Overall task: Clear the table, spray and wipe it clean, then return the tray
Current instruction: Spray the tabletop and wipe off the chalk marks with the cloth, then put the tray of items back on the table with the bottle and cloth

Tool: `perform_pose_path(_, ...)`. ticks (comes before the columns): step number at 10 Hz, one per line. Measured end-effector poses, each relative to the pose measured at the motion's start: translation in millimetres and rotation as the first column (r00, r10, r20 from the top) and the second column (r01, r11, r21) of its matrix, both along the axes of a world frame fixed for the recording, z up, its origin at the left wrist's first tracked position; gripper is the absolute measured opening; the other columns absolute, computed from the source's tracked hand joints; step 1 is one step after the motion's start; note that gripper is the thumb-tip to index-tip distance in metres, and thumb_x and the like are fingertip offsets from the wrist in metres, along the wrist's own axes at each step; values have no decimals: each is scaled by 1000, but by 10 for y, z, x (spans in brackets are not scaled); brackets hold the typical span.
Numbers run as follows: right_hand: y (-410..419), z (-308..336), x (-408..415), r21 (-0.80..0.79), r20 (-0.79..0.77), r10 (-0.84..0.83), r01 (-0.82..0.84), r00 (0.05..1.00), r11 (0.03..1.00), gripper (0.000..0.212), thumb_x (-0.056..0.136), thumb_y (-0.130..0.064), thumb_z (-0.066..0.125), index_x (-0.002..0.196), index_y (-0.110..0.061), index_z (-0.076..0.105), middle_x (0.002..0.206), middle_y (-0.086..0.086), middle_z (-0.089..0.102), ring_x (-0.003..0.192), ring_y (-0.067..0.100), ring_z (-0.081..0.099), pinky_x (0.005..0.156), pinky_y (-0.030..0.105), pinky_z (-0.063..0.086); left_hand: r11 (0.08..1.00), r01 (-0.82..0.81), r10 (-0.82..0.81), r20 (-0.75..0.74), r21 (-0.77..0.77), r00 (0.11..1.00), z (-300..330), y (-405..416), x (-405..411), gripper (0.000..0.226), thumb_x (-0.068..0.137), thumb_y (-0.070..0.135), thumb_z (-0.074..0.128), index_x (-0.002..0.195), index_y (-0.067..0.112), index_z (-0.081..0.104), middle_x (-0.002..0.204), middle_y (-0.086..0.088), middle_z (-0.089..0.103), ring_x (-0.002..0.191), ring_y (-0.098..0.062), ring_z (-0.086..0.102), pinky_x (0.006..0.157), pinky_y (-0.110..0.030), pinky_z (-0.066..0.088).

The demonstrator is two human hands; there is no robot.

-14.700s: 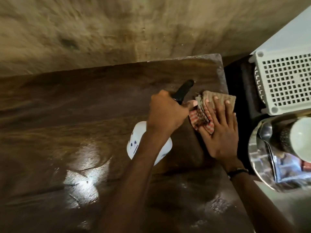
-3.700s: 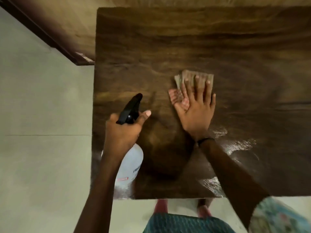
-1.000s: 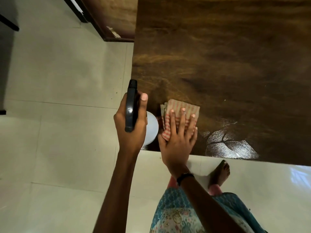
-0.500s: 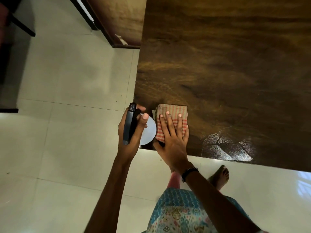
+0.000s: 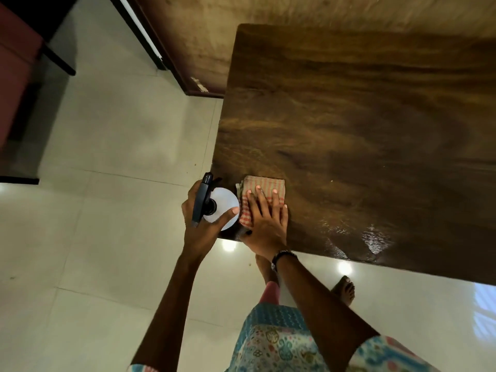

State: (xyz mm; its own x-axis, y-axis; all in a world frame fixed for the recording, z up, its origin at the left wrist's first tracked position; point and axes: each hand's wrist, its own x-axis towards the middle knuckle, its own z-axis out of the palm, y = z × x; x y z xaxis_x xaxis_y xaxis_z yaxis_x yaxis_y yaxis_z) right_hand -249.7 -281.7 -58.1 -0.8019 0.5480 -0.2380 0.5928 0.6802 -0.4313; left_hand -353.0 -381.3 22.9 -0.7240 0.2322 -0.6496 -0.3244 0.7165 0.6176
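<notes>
The right hand presses flat on the cloth, fingers straight and spread over it, at the near left corner of the table. Over the last second it has drawn the cloth from a little further in on the table out to this corner, right beside the left hand, and the view has swung to take in more of the far table edge. Seconds earlier the same hand was wiping further toward the middle, so the strokes have worked outward to the left end. That suggests the wipe is close to covering this end of the table.

The left hand grips the spray bottle, fingers curled round its neck and thumb laid across the white body. The bottle hangs at the table's corner, just left of the cloth and nearly touching it. Whether its base rests on the table cannot be told from above.

The cloth is folded into a small pad, red-checked with a plain brownish top edge, lying flat under the fingers. To the right of the right hand, along the near edge, the dark wood shows glossy wet patches, so that strip likely needs another pass. No tray is in view; returning it remains to be done.
</notes>
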Motion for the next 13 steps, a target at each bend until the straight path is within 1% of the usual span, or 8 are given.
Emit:
perform_pose_path(1,223,309,-56,-171,30,54,-48,998,984,84,68,-38,80,141,-17,46,150,9,41,140,40,31,112,57,29,991,-91,117,-307,96,945,51,1,317,98,58,50,83,137,15,37,136,2,44,124,-18,44,97,-28,43)
perform_pose_path(3,700,931,511,-310,-29,16,-24,999,950,33,93,-32,57,123,-19,62,125,-2,63,114,17,58,99,24,41,958,-219,266,-282,185,922,317,133,1076,44,82,21,70,119,17,47,123,-9,53,114,-29,51,89,-44,52)
perform_pose_path(5,1372,1710,1391,-306,-56,-138,115,989,945,30,94,-23,54,124,-23,62,127,-1,63,117,16,57,101,30,45,961,-42,116,-260,275,959,1115,942,1567,33,89,15,61,119,8,50,114,6,55,106,-10,53,93,-9,37)
perform_pose_path(6,1747,2142,1834,-297,-129,-234,188,964,936,27,93,-20,56,118,-23,66,123,-2,65,114,16,60,99,30,46,965,-9,95,-315,264,944,1512,1425,1815,18,87,10,63,104,9,58,91,3,59,91,-17,60,74,-2,37)
perform_pose_path(7,2193,2524,2402,-275,-174,-293,240,940,931,25,93,-17,56,116,-22,66,122,-2,65,113,16,59,99,30,46,962,76,6,-299,262,954,1850,1941,2168,18,88,13,61,106,13,58,91,-2,64,92,-24,62,79,-24,43)
perform_pose_path(9,3064,3156,3471,-244,-224,-464,412,857,878,22,96,-18,54,114,-20,67,122,-1,66,111,16,61,95,33,50,906,251,-152,-289,342,945,2255,2895,3061,18,88,12,62,105,13,58,99,-10,68,94,-27,64,80,-32,50)
perform_pose_path(12,3988,3589,4848,-187,-302,-624,597,721,780,17,95,-18,58,107,-19,70,116,0,69,107,15,63,88,25,47,765,483,-391,-288,426,874,2547,3912,4198,14,90,12,58,99,21,53,91,1,63,87,-17,61,66,-21,46)
perform_pose_path(13,4253,3634,5228,-184,-318,-655,633,686,752,16,94,-17,58,103,-18,71,111,0,70,104,15,64,89,27,48,733,523,-451,-265,435,852,2549,4254,4523,14,90,14,58,97,26,52,92,1,63,86,-19,62,76,-33,52)
